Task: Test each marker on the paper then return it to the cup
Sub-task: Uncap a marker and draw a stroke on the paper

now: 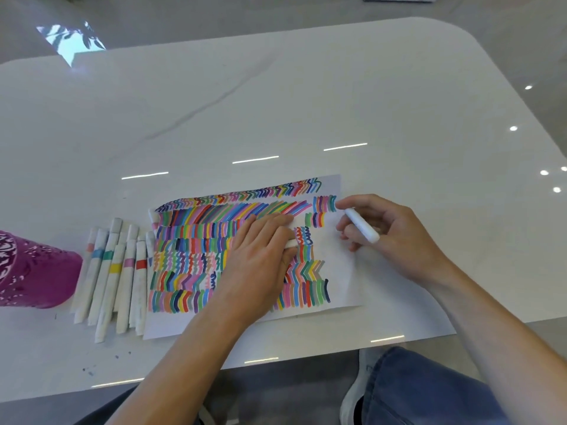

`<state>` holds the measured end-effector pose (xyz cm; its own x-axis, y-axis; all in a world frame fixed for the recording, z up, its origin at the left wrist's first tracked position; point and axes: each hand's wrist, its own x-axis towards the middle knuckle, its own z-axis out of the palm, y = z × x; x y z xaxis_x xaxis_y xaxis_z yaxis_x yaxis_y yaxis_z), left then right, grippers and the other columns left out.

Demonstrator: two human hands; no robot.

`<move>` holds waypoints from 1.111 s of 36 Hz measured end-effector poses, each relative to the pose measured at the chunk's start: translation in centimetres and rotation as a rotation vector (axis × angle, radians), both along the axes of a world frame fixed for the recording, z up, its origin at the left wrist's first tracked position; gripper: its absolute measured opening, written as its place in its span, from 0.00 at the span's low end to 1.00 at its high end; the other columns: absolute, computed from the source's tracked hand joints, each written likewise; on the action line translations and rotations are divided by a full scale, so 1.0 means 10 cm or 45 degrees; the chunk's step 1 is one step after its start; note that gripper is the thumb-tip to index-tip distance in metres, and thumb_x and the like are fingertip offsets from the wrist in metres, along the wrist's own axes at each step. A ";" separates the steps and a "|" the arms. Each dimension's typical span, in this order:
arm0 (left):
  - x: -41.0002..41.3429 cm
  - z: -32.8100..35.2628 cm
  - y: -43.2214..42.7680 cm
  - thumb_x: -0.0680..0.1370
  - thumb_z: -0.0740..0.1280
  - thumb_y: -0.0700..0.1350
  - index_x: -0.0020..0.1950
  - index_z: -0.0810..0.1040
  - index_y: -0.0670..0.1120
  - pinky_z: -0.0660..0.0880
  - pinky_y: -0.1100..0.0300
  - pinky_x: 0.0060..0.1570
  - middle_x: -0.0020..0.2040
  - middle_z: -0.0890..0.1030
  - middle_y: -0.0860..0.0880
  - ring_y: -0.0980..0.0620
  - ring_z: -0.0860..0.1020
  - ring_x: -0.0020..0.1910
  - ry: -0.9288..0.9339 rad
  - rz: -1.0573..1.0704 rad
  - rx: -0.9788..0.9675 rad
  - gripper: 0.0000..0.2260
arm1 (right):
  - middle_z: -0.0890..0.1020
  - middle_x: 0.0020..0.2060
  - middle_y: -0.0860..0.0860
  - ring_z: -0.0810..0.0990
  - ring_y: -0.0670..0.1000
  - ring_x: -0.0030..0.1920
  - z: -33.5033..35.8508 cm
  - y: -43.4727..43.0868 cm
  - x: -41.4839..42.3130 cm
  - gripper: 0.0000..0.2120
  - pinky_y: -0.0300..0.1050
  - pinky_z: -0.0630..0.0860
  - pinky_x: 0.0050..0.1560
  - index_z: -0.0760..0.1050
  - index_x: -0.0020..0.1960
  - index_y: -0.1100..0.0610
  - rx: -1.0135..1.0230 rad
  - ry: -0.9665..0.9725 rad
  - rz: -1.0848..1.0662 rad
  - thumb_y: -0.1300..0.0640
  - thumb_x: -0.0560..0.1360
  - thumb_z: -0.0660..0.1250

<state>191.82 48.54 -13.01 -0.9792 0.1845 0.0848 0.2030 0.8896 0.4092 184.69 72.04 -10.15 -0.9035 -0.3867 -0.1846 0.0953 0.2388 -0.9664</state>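
Magenta patterned cup sits at the far left, apparently on its side, with white colour-banded markers lying beside it. The left hand presses flat, fingers straight, on the stroke-covered white paper sheet; firm pressure there should stop it sliding. The right hand pinches the white marker over the sheet's right margin. Its long axis runs diagonally, with the writing end aimed up-left near the teal strokes.

Bright overhead glare streaks on glossy table; edges warped, softly blurred
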 end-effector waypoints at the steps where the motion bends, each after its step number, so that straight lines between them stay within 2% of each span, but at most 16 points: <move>1: 0.00 -0.01 0.00 0.85 0.57 0.52 0.61 0.76 0.49 0.59 0.47 0.76 0.69 0.75 0.51 0.51 0.69 0.71 0.013 0.001 -0.003 0.12 | 0.85 0.43 0.52 0.83 0.50 0.40 -0.01 -0.02 0.01 0.11 0.43 0.81 0.42 0.82 0.56 0.53 0.025 0.030 0.000 0.65 0.77 0.72; 4: 0.01 -0.04 -0.02 0.83 0.60 0.51 0.60 0.77 0.48 0.64 0.44 0.73 0.69 0.75 0.50 0.49 0.71 0.71 0.039 -0.003 0.003 0.11 | 0.83 0.37 0.50 0.80 0.51 0.35 -0.02 -0.09 0.05 0.03 0.44 0.79 0.38 0.82 0.50 0.55 -0.002 0.056 -0.041 0.58 0.77 0.73; 5: 0.01 -0.05 -0.02 0.83 0.60 0.51 0.60 0.77 0.48 0.65 0.44 0.72 0.69 0.75 0.50 0.49 0.71 0.71 0.044 -0.006 0.006 0.11 | 0.82 0.36 0.52 0.80 0.52 0.35 -0.02 -0.11 0.05 0.02 0.46 0.78 0.37 0.82 0.48 0.56 -0.034 0.042 -0.067 0.58 0.79 0.71; 6: 0.02 -0.06 -0.03 0.83 0.60 0.52 0.60 0.77 0.48 0.66 0.44 0.71 0.69 0.75 0.50 0.48 0.71 0.71 0.048 -0.008 0.011 0.11 | 0.82 0.36 0.55 0.80 0.54 0.35 -0.03 -0.13 0.05 0.05 0.49 0.78 0.36 0.82 0.48 0.56 -0.056 0.029 -0.102 0.59 0.81 0.69; 8: 0.02 -0.07 -0.04 0.84 0.59 0.53 0.60 0.77 0.49 0.67 0.44 0.70 0.69 0.75 0.50 0.49 0.70 0.71 0.056 -0.017 0.018 0.12 | 0.83 0.36 0.58 0.81 0.57 0.34 -0.03 -0.16 0.04 0.06 0.51 0.78 0.36 0.81 0.50 0.57 -0.082 0.001 -0.147 0.62 0.82 0.65; 10: 0.02 -0.08 -0.06 0.84 0.58 0.54 0.60 0.77 0.50 0.67 0.44 0.71 0.70 0.74 0.50 0.49 0.68 0.73 0.063 -0.023 0.025 0.13 | 0.85 0.36 0.59 0.83 0.59 0.35 -0.03 -0.20 0.03 0.03 0.51 0.80 0.37 0.78 0.53 0.58 -0.100 -0.007 -0.176 0.64 0.81 0.66; 13: 0.02 -0.09 -0.09 0.83 0.57 0.56 0.62 0.76 0.51 0.63 0.44 0.74 0.74 0.71 0.51 0.50 0.63 0.78 0.055 -0.035 0.020 0.14 | 0.86 0.37 0.59 0.85 0.59 0.36 -0.04 -0.22 0.04 0.01 0.49 0.82 0.38 0.77 0.51 0.62 -0.108 0.023 -0.215 0.66 0.79 0.68; 18: 0.01 -0.11 -0.10 0.84 0.54 0.57 0.64 0.74 0.53 0.58 0.46 0.77 0.77 0.67 0.52 0.53 0.57 0.80 0.006 -0.041 -0.013 0.16 | 0.87 0.36 0.57 0.86 0.59 0.36 -0.08 -0.25 0.05 0.02 0.49 0.83 0.38 0.78 0.49 0.63 -0.065 0.066 -0.281 0.66 0.77 0.71; 24: 0.02 -0.12 -0.10 0.84 0.53 0.57 0.66 0.74 0.53 0.52 0.50 0.79 0.78 0.65 0.52 0.54 0.55 0.80 -0.024 -0.039 -0.031 0.16 | 0.87 0.35 0.56 0.86 0.59 0.35 -0.12 -0.28 0.07 0.08 0.54 0.84 0.39 0.73 0.47 0.63 0.005 0.079 -0.378 0.63 0.77 0.72; 30: 0.03 -0.15 -0.09 0.84 0.54 0.56 0.66 0.73 0.53 0.53 0.49 0.79 0.79 0.64 0.52 0.54 0.55 0.80 -0.007 -0.037 -0.026 0.16 | 0.86 0.33 0.56 0.85 0.58 0.32 -0.15 -0.30 0.09 0.12 0.53 0.82 0.35 0.69 0.44 0.64 0.062 0.113 -0.403 0.62 0.78 0.72; 35: 0.03 -0.16 -0.09 0.84 0.54 0.56 0.65 0.74 0.52 0.53 0.49 0.79 0.78 0.66 0.52 0.54 0.56 0.80 0.018 -0.035 -0.014 0.15 | 0.86 0.34 0.55 0.86 0.58 0.34 -0.16 -0.30 0.08 0.11 0.53 0.82 0.38 0.70 0.43 0.60 0.055 0.092 -0.407 0.60 0.78 0.72; 40: 0.03 -0.17 -0.10 0.85 0.55 0.55 0.65 0.74 0.52 0.53 0.48 0.79 0.78 0.65 0.52 0.54 0.55 0.80 0.018 -0.041 -0.014 0.14 | 0.86 0.34 0.55 0.85 0.58 0.34 -0.16 -0.31 0.06 0.12 0.52 0.82 0.37 0.69 0.44 0.61 0.070 0.080 -0.392 0.61 0.79 0.71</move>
